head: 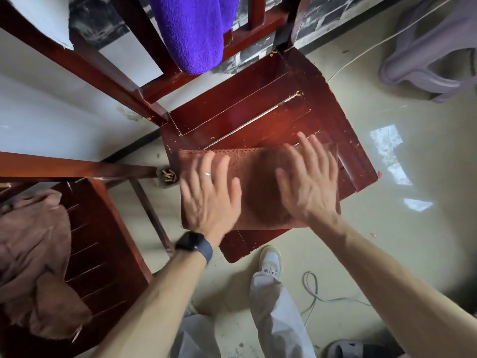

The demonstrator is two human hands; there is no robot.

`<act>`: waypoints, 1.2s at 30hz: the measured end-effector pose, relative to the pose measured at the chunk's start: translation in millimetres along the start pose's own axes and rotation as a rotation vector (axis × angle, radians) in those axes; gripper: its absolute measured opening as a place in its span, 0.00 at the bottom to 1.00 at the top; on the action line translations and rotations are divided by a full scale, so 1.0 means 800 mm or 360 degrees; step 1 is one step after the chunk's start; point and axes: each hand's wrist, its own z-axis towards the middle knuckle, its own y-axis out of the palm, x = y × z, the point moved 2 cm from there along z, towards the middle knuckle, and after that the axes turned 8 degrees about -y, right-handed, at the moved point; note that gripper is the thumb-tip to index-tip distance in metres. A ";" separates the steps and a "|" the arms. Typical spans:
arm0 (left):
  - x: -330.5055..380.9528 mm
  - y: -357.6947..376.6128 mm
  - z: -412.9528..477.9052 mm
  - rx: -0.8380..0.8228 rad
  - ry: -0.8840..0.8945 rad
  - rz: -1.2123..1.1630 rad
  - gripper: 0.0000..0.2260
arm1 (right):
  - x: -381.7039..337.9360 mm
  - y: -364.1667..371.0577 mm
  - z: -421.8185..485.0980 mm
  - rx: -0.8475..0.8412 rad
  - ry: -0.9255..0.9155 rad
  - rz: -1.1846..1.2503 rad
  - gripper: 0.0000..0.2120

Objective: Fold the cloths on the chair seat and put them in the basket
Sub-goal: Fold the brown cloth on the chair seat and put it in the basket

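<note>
Beneath both hands, a folded brown cloth (258,187) is laid flat on the chair seat (245,109). The left hand (209,192) and right hand (309,182) are spread palm-down on it, fingers straight, nothing gripped. Left of the left hand, a crumpled cloth (33,254) is heaped on a second chair (103,241).

Left hand (210,195), right hand (308,182): both flat, palms down, splayed, side by side.

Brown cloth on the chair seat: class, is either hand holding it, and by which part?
Nothing is held. The left hand and right hand lie flat, fingers spread, on the top face of the brown cloth; neither grips an edge.
</note>
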 end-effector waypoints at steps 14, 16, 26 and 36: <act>0.126 0.011 0.122 -0.0380 0.0801 0.0340 0.33 | 0.028 -0.002 -0.121 -0.0258 0.0866 0.0351 0.24; 0.118 0.003 0.089 -0.0331 0.0569 0.0109 0.32 | 0.025 -0.009 -0.124 -0.0289 0.0987 0.0718 0.21; 0.067 0.013 -0.179 -0.0627 -0.1550 -0.1335 0.09 | 0.067 -0.022 -0.118 -0.0437 0.1488 0.1499 0.19; 0.062 0.024 -0.201 -0.1035 -0.1975 -0.1916 0.09 | 0.071 -0.028 -0.143 -0.0423 0.1447 0.1689 0.07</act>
